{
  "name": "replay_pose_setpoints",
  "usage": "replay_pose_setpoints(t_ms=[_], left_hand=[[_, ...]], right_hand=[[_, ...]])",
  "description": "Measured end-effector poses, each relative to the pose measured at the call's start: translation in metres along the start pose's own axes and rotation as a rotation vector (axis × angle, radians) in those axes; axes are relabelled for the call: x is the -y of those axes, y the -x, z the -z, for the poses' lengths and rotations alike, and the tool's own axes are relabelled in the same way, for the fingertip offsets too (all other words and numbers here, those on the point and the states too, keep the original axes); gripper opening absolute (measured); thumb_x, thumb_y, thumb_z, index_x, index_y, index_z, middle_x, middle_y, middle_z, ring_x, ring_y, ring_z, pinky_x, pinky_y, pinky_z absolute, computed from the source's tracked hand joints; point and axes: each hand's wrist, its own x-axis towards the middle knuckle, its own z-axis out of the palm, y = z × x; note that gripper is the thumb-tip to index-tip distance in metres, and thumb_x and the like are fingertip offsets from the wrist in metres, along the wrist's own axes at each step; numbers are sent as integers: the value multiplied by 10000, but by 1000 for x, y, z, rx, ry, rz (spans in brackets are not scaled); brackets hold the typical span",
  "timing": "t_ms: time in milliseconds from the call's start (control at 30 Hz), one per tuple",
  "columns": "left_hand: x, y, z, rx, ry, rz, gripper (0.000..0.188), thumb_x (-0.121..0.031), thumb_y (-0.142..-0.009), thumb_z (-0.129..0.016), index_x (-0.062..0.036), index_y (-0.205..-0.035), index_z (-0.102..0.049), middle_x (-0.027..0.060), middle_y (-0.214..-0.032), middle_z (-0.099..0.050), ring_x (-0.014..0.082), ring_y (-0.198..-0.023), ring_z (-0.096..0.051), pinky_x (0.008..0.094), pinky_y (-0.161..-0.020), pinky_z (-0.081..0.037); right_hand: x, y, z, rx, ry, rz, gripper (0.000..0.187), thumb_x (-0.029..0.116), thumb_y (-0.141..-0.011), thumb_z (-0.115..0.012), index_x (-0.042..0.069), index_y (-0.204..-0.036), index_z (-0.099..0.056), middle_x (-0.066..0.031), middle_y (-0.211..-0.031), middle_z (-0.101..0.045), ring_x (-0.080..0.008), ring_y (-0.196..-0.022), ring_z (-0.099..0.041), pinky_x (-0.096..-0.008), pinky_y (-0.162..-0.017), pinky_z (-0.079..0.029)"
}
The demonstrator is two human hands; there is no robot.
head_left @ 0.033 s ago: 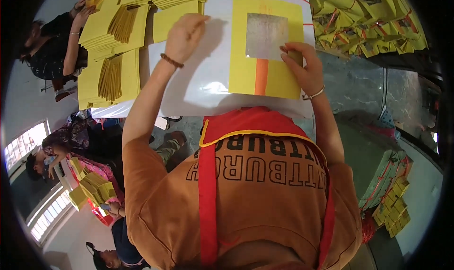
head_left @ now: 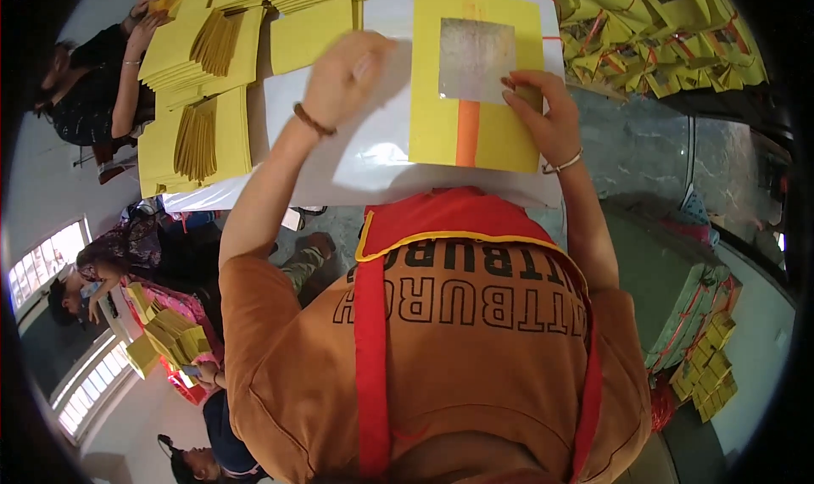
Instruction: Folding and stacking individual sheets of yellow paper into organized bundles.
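Observation:
A sheet or stack of yellow joss paper (head_left: 426, 128) lies in front of me, with a silver foil square (head_left: 475, 55) and an orange stripe (head_left: 467, 136) on it. My right hand (head_left: 549, 115) rests at the paper's right side. Its thumb and index finger are apart, their tips at the foil's right edge. Left of the paper, my left hand (head_left: 346, 78) is held over the white table (head_left: 339, 174), near a flat yellow stack (head_left: 314, 36). Its fingers are curled and blurred, so whether anything is in them is hidden.
Yellow paper stacks (head_left: 231, 128) with fanned bundles cover the table's left side. Finished-looking yellow packets tied with red string (head_left: 670, 34) are piled at the far right. A green wrapped bale (head_left: 661, 289) stands right. Co-workers (head_left: 93, 94) are at the left.
My left hand has shifted slightly right, toward the joss paper. My right hand has stayed at the foil square.

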Motion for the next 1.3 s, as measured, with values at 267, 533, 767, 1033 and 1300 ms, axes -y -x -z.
replay_pose_setpoints(t_ms=[267,533,767,1033,1300], left_hand=[[-72,34,-28,313,-173,-397,287,-191,-772,-665,-53,-1020,-620,104,-945,-575,276,-849,-543,347,-732,-449],[-70,19,-21,404,139,-135,103,-106,-810,-629,-14,-856,-627,100,-757,-579,271,-749,-548,340,-669,-449],[-69,15,-20,443,235,58,103,-104,-785,-606,-8,-809,-635,97,-728,-604,231,-666,-571,320,-594,-460],[-65,12,-19,482,369,276,125,-99,-782,-610,21,-799,-638,66,-720,-612,116,-612,-549,261,-552,-439],[-65,9,-16,526,471,382,122,-92,-802,-601,21,-802,-648,34,-690,-610,75,-632,-527,238,-575,-436]], right_hand=[[-5,-1,-2,8,-59,17,243,71,-751,-677,69,-990,-631,-66,-930,-645,-215,-885,-581,-308,-788,-457],[-20,8,3,60,-426,-189,169,130,-888,-564,33,-1014,-622,-52,-984,-612,-136,-923,-571,-262,-841,-436],[-22,8,1,60,-491,-181,235,179,-943,-477,11,-1036,-611,-58,-998,-604,-138,-948,-560,-267,-864,-424],[-23,8,3,86,-525,-163,305,225,-966,-414,-4,-1048,-598,-69,-1016,-596,-154,-964,-555,-281,-899,-401],[-24,8,7,99,-523,-69,462,347,-984,-298,8,-1051,-605,-84,-1029,-591,-178,-991,-541,-298,-933,-368]])
